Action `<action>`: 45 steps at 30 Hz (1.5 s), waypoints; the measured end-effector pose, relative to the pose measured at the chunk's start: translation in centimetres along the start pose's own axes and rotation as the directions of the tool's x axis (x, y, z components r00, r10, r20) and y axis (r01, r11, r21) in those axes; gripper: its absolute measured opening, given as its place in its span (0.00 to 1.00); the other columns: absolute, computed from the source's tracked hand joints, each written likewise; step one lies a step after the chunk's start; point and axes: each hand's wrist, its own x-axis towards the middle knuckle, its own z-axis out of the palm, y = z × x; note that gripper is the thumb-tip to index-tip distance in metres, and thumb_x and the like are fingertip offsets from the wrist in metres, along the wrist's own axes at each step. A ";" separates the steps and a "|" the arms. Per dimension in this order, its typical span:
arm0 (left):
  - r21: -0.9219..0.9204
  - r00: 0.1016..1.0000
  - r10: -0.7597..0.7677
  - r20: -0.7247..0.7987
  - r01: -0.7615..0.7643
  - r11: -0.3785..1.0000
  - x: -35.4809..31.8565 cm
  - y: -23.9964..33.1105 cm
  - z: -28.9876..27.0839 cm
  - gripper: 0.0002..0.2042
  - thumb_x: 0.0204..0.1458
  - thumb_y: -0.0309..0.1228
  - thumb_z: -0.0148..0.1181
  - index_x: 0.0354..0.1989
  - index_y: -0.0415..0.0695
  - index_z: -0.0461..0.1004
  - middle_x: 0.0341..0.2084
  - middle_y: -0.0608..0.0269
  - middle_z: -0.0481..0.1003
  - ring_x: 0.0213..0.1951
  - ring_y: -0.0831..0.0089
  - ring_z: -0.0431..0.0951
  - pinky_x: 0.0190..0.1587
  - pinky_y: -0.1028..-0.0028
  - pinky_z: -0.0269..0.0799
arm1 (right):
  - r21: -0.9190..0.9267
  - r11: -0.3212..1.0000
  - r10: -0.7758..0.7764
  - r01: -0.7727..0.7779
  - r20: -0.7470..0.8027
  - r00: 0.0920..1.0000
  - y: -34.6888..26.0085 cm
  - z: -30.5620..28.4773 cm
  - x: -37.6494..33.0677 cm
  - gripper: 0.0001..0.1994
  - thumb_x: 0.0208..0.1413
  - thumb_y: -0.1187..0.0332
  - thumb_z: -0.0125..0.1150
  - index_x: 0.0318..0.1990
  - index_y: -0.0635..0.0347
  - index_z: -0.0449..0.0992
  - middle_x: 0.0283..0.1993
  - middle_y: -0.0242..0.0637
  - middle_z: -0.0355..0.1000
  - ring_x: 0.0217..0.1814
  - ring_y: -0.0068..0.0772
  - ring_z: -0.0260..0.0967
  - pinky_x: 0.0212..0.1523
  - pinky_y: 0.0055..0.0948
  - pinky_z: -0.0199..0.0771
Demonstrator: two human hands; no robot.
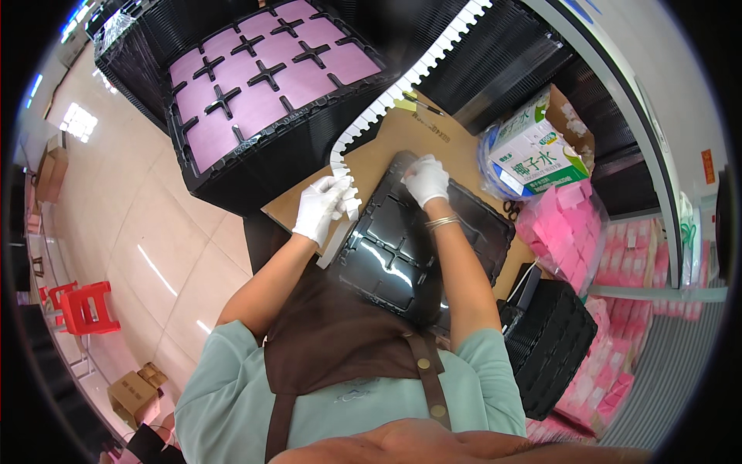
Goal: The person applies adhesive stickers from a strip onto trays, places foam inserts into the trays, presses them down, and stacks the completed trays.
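Left hand (321, 207), white-gloved, fingers closed on end of white toothed strip (402, 85), at left edge of black tray (402, 255). Strip runs up and away across cardboard sheet (309, 203) toward stacked trays. Right hand (426, 179), gloved, fingers bunched narrow at tray's far edge, pinching something too small to tell. Tray flat on cardboard on bench, in front of apron. Pink-lined tray stack (263, 77) beyond; pink pads (568, 224) and carton (533, 147) to right. Risks, judged: long strip could snag or kink if pulled sideways; tray could slide on cardboard under uneven pressure; gloves could lose grip on small pieces.
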 end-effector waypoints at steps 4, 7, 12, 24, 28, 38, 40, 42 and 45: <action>0.090 0.996 0.056 0.072 -0.062 0.994 0.2 -0.8 -0.7 0.11 0.55 0.34 0.56 0.38 0.39 0.75 0.24 0.66 0.75 0.21 0.86 0.70 0.21 0.86 0.61 | -0.004 0.999 0.045 -0.045 -0.022 0.999 -0.8 -0.8 0.3 0.11 0.39 0.65 0.67 0.33 0.56 0.76 0.43 0.43 0.70 0.48 0.44 0.67 0.47 0.40 0.67; 0.013 0.994 0.097 0.058 -0.098 0.995 0.0 -1.3 0.1 0.10 0.55 0.33 0.56 0.38 0.39 0.75 0.25 0.67 0.75 0.21 0.87 0.68 0.21 0.85 0.59 | 0.228 0.974 0.034 -0.001 -0.142 0.989 -2.0 -0.8 -2.7 0.16 0.40 0.65 0.69 0.37 0.58 0.74 0.37 0.41 0.72 0.40 0.40 0.71 0.42 0.34 0.70; -0.028 0.994 0.094 0.056 -0.092 0.995 -1.2 -0.9 1.2 0.09 0.53 0.32 0.59 0.33 0.39 0.75 0.19 0.70 0.71 0.17 0.86 0.65 0.18 0.84 0.57 | 0.936 0.309 -0.052 -0.167 0.192 0.980 -6.4 -1.0 -9.9 0.06 0.49 0.75 0.62 0.35 0.63 0.75 0.30 0.26 0.72 0.33 0.15 0.68 0.34 0.17 0.67; -0.139 0.978 -0.069 0.198 0.098 0.985 -0.4 -1.0 2.3 0.09 0.54 0.34 0.55 0.34 0.40 0.74 0.20 0.69 0.71 0.16 0.86 0.63 0.16 0.84 0.55 | 0.900 0.365 0.058 -0.237 0.232 0.971 -5.5 -2.1 -12.6 0.01 0.49 0.76 0.60 0.29 0.61 0.74 0.30 0.25 0.68 0.28 0.16 0.62 0.31 0.17 0.63; -0.098 0.994 0.083 0.065 -0.077 0.992 0.1 -0.4 0.2 0.10 0.56 0.34 0.54 0.39 0.41 0.73 0.27 0.68 0.74 0.21 0.86 0.72 0.18 0.87 0.60 | 0.848 0.527 -0.056 0.056 -0.031 0.998 -4.7 -2.6 -13.8 0.04 0.43 0.74 0.63 0.28 0.60 0.75 0.37 0.32 0.66 0.36 0.27 0.64 0.34 0.25 0.65; -0.002 0.993 0.122 -0.006 -0.122 0.993 -0.9 -1.0 -0.6 0.11 0.55 0.36 0.56 0.36 0.40 0.75 0.25 0.68 0.75 0.18 0.87 0.66 0.19 0.85 0.58 | 0.093 0.981 -0.180 0.171 0.108 0.978 -7.1 2.0 -15.7 0.09 0.36 0.73 0.65 0.29 0.56 0.76 0.37 0.38 0.68 0.43 0.42 0.65 0.43 0.36 0.66; 0.036 0.990 0.142 0.025 -0.143 0.989 -1.3 -1.1 -0.3 0.10 0.54 0.35 0.56 0.35 0.40 0.75 0.24 0.68 0.75 0.18 0.87 0.66 0.19 0.85 0.58 | 0.294 0.943 -0.179 0.156 0.054 0.982 -6.3 1.9 -15.1 0.13 0.36 0.72 0.67 0.33 0.55 0.74 0.37 0.38 0.67 0.39 0.40 0.67 0.41 0.34 0.66; -0.026 0.988 0.156 0.016 -0.155 0.988 -2.0 -1.2 0.3 0.10 0.54 0.34 0.57 0.34 0.39 0.76 0.23 0.68 0.75 0.18 0.87 0.65 0.19 0.84 0.58 | 0.720 0.681 0.034 -0.138 0.157 0.987 -6.3 1.2 -13.9 0.15 0.44 0.70 0.68 0.39 0.61 0.72 0.34 0.30 0.70 0.34 0.22 0.66 0.38 0.23 0.67; -0.038 0.986 0.155 0.063 -0.153 0.987 -2.0 -2.1 0.7 0.09 0.53 0.33 0.58 0.35 0.39 0.76 0.22 0.70 0.73 0.18 0.87 0.66 0.20 0.84 0.59 | 0.978 0.048 -0.056 -0.202 0.204 0.977 -7.1 -1.0 -12.7 0.09 0.52 0.72 0.62 0.40 0.64 0.73 0.37 0.29 0.72 0.34 0.16 0.66 0.35 0.18 0.67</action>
